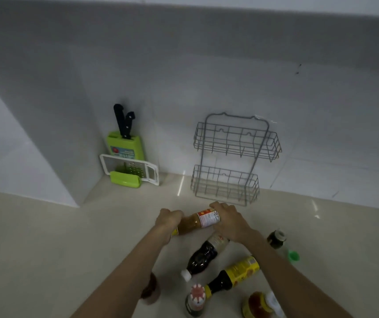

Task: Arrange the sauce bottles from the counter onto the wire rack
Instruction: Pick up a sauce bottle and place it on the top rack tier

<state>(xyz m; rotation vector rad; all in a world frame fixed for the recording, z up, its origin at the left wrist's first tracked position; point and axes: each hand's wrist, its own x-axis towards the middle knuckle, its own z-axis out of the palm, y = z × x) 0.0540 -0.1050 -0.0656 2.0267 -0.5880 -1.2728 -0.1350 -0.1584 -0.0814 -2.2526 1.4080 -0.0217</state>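
While both hands carry it, the brown sauce bottle (197, 222) lies on its side just in front of the wire rack (228, 157): left hand (169, 220) wrapped round the cap end, right hand (228, 220) round the base end. Likely a two-handed hold to steady it for upending into the lower basket. Rack leans against the tiled wall, both tiers with nothing in them yet, so task looks barely started.

Label: white with red/orange top, digits "350" readable (volume, presumably); brand too blurred.

Other bottles wait on the counter (46, 237) near the person: dark sauce bottle with white cap (203, 257) lying down, yellow-labelled dark bottle (234, 275) lying down, red-capped bottle (195, 301) upright, small dark jar (275, 238), green cap (293, 256). Their text unreadable.

Green knife block (124, 145) and grater (130, 169) sit in the corner, clear of the work.
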